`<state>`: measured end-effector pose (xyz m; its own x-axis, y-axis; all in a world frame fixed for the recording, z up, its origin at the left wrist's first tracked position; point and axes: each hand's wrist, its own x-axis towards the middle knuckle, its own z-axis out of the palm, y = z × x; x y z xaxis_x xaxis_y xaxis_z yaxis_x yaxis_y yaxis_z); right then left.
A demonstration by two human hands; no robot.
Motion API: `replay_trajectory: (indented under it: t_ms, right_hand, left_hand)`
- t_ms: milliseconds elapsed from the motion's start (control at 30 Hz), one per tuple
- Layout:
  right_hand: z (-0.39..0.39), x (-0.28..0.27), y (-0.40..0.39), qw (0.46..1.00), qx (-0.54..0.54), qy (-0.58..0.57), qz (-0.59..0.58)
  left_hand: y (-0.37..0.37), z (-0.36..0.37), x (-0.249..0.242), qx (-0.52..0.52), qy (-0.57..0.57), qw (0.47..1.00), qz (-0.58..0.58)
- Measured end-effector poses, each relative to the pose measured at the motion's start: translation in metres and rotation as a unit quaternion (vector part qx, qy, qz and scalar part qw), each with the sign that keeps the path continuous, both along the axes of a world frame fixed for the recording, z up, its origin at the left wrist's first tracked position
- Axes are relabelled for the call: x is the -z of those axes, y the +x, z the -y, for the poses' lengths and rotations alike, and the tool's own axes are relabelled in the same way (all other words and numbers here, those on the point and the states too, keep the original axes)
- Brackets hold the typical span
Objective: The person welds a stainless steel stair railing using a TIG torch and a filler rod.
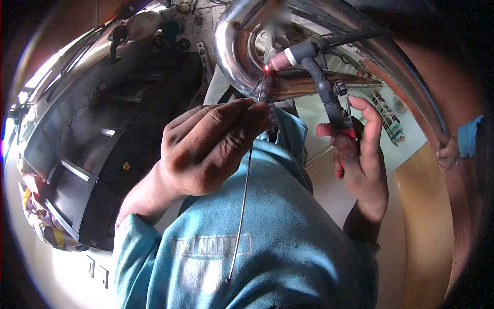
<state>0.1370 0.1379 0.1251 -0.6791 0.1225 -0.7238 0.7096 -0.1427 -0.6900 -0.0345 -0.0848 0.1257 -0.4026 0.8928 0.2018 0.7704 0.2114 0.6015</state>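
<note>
My left hand (213,144) pinches a thin filler rod (243,206) between thumb and fingertips. The rod's long end hangs down in front of my blue sweatshirt, while its upper end points at a small red glowing spot (266,67). In my right hand (363,154) is a TIG welding torch (324,85), its handle gripped low by the red part, with one finger raised beside it. The torch's pinkish cup (280,61) points left, right at the glowing spot. Around that spot curves a shiny bent metal pipe (226,51), darkened near the joint.
A long metal tube (411,72) arcs down the right side, where another person's hand (446,153) rests by it. Black panels with silver strips (77,170) stand on the left. Clutter lies at the top left, with a spirit level (203,55) nearby.
</note>
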Motion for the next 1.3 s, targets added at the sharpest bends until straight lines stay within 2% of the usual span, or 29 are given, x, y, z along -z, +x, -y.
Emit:
replay_trajectory:
  t_ms: [300,467,567,1300]
  right_hand:
    - [-0.002,-0.006,-0.003,0.999,-0.003,-0.031,0.035]
    - [0.004,0.01,0.006,0.998,0.009,-0.005,-0.067]
    - [-0.002,-0.003,-0.003,1.0,-0.003,-0.013,-0.01]
    - [-0.006,0.0,-0.006,0.998,-0.041,0.026,-0.028]
  left_hand:
    - [0.0,0.0,-0.001,-0.008,0.001,1.0,0.023]
    - [-0.001,0.002,-0.001,-0.007,0.001,1.0,0.023]
    - [0.002,0.002,0.002,-0.018,0.004,1.0,0.012]
    - [-0.003,0.002,-0.002,-0.022,-0.011,0.998,0.049]
